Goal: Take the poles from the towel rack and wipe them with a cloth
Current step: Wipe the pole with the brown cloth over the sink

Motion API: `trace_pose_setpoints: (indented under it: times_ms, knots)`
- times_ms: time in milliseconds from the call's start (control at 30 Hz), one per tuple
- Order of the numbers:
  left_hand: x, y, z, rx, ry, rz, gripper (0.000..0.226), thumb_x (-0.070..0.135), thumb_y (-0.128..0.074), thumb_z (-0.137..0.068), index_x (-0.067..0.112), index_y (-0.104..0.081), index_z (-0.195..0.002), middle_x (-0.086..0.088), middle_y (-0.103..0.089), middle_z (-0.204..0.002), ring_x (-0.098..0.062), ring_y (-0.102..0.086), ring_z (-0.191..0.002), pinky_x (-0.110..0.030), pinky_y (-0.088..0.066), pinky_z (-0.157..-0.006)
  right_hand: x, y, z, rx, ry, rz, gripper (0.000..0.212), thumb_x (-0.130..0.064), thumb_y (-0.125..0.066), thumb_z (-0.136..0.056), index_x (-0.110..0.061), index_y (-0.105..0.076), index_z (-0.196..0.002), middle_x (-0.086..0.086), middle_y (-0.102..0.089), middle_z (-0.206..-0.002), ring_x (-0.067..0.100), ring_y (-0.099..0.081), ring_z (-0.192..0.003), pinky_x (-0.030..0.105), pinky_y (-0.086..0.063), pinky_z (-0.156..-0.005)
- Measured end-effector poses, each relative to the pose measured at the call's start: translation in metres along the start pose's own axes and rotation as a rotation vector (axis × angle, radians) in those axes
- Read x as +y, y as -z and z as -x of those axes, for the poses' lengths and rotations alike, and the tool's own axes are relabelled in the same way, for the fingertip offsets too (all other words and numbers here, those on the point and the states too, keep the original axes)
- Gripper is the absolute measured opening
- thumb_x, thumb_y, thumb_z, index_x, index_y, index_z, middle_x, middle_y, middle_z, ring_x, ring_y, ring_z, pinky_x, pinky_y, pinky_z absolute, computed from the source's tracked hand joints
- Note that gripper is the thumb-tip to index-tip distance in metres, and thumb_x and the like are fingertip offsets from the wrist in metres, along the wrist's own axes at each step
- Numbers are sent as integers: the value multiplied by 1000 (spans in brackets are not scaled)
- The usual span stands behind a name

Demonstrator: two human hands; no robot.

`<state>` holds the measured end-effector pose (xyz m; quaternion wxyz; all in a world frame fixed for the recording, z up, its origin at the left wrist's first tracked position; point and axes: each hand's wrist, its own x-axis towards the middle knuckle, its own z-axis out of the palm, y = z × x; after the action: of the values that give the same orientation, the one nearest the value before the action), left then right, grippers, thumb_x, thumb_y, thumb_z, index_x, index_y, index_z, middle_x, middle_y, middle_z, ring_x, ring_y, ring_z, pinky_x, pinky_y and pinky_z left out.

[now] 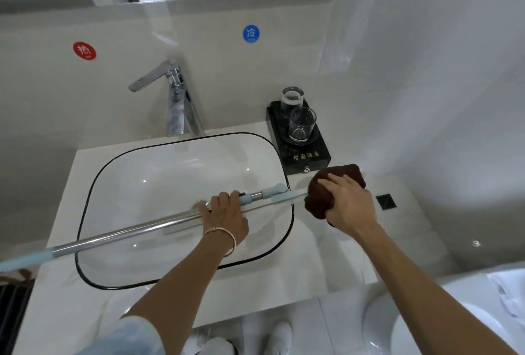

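– Across the washbasin (83,221), what is recorded?
– Two chrome poles (136,231) lie side by side over the bowl, running from lower left to upper right. Their pale blue left end juts past the left edge of the countertop (341,258).
– Left hand (224,214)?
– It sits on the poles near the middle of the basin. The fingers (228,198) curl over the top of both poles and hold them, so the metal passes under the knuckles. A thin bracelet (224,236) is on the wrist.
– Right hand (350,204)?
– It grips a dark brown cloth (321,198). Its fingers (332,184) spread and bend over the bunched fabric, with the thumb underneath. The cloth wraps the poles' right end, over the counter just right of the basin rim. The pole tip inside the cloth is hidden.
– Surroundings?
– A chrome faucet (176,99) stands behind the bowl. A black tray (308,156) carrying two clear glasses (301,124) sits just behind the cloth. A red sticker (84,50) and a blue sticker (251,33) are on the wall.
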<state>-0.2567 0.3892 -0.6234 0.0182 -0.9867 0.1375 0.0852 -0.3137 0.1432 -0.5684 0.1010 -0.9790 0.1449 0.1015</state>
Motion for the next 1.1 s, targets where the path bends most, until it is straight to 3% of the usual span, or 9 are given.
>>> trace_pose_setpoints:
  times_ms: [233,433,600,667,733,867,933,1033,1100]
  knots:
    - [-6,-14,-3,175,-9,-49,53,23,-74,-50,13,-59,-100,-7,-52,-81,-27,-52,-70,-48,-42,-75,-33,-15,11,-70,277,-44,70,-21,-58,-78,-39,-37,-143,-13,-29,-155,18,-21,-145,37,-27,-113]
    - [-2,-14,-4,185,-5,-57,53,23,-75,-47,12,-61,-97,-7,-52,-79,-28,-52,-68,-50,-44,-73,23,6,-12,34,-90,-63,62,-22,-60,-81,-35,-45,-139,-10,-38,-150,22,-27,-142,48,-30,-110]
    - [-1,-12,-2,103,2,-6,49,21,-57,-73,15,-48,-121,-6,-50,-102,-28,-48,-92,-48,-32,-89,-38,-15,12,-17,204,-92,68,-22,-62,-78,-36,-42,-141,-11,-34,-152,19,-23,-144,39,-27,-113]
    - [-2,-12,-2,120,-14,-19,49,20,-62,-69,14,-52,-116,-6,-51,-97,-28,-50,-86,-48,-36,-85,-38,-15,14,-52,273,-96,68,-21,-59,-79,-38,-39,-142,-13,-32,-153,17,-21,-145,37,-25,-114]
    - [-3,-14,-3,155,-23,-20,48,18,-67,-62,12,-58,-109,-7,-53,-89,-29,-52,-79,-49,-39,-80,-8,-4,2,-35,221,-70,67,-19,-60,-76,-38,-44,-139,-14,-37,-150,17,-28,-141,35,-28,-112]
    - [-3,-10,-2,92,-28,14,47,21,-57,-74,16,-50,-121,-6,-51,-103,-28,-49,-92,-48,-35,-88,68,20,-19,100,-77,-110,54,-22,-58,-65,-39,-58,-116,-13,-60,-122,22,-54,-116,38,-49,-89]
    - [-1,-11,-2,95,-21,13,47,24,-55,-76,17,-46,-122,-5,-50,-105,-27,-48,-94,-47,-34,-89,71,18,-20,115,-99,-117,47,-26,-53,-64,-37,-59,-109,-13,-62,-112,24,-57,-110,41,-51,-83]
    - [0,-12,-2,143,2,-24,49,19,-69,-61,13,-57,-108,-7,-52,-89,-28,-51,-79,-48,-37,-81,37,2,-10,104,-29,-40,61,-24,-63,-72,-33,-52,-132,-5,-47,-144,26,-37,-136,46,-37,-106]
    - [-6,-16,0,192,8,-50,49,15,-72,-54,11,-60,-101,-9,-53,-83,-29,-51,-73,-50,-39,-78,17,-6,-1,89,-15,-37,64,-27,-64,-80,-32,-43,-140,-4,-37,-152,24,-26,-143,46,-24,-112]
